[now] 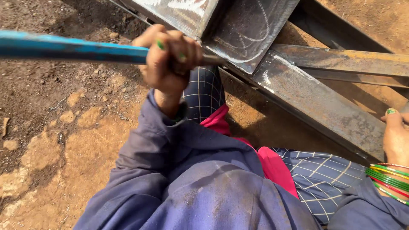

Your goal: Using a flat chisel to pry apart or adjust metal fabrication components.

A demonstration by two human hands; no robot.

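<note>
left hand (168,59): wrapped tight round one blue pipe (72,47) | right hand (396,136): flat on one rusty steel beam (319,102), fingers spread | ground: brown dirt (64,127)

rusty matt steel beam (324,106), chipped blue-painted rod (72,47)
</note>
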